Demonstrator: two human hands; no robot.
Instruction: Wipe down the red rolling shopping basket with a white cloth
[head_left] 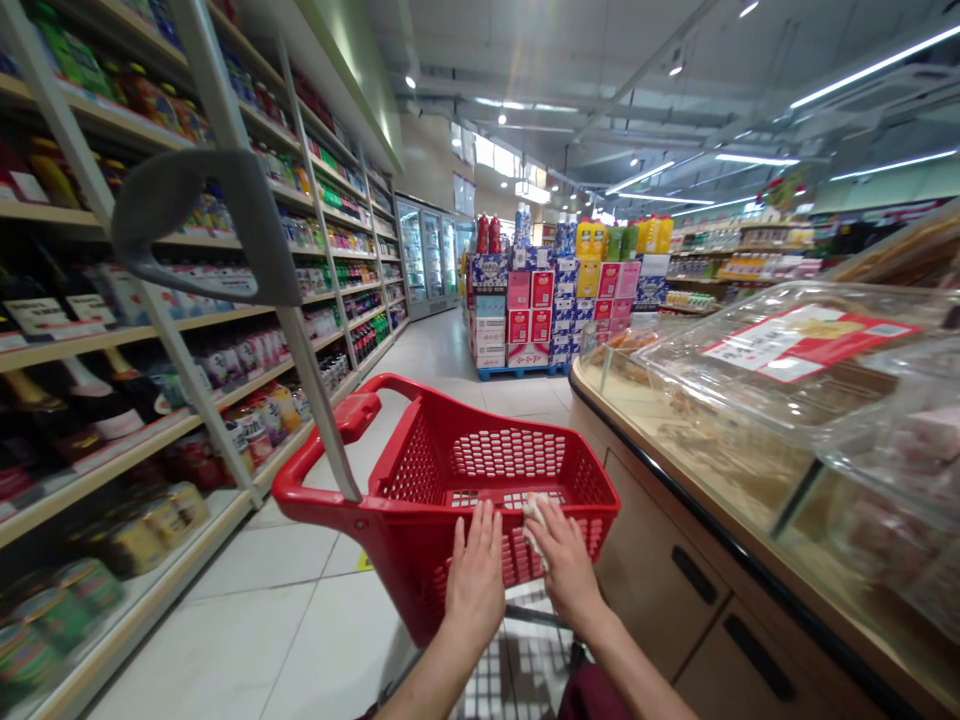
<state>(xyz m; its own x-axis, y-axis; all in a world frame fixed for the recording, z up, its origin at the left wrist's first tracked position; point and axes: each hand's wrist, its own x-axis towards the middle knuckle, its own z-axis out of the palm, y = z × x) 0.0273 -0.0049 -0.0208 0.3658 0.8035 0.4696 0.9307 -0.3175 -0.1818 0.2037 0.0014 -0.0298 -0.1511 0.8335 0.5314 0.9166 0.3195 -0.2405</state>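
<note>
Below me stands a red plastic shopping basket cart (442, 425) with perforated walls; the part of its inside that shows holds nothing. A tall grey handle (274, 225) rises from its left side on a metal bar. My left hand (478, 570) lies at the near rim, fingers stretched out and close together, with nothing in it. Just right of it, my right hand (566, 560) presses a crumpled white cloth or tissue (534, 525) against the same rim. The palm side of both hands is hidden.
Shelves of drinks (330, 200) line the left side. A counter (652, 530) with clear plastic food boxes (750, 350) runs close along the right. Ahead, stacked cartons (529, 310) stand on a blue pallet (517, 373), with glass-door fridges (427, 245) behind.
</note>
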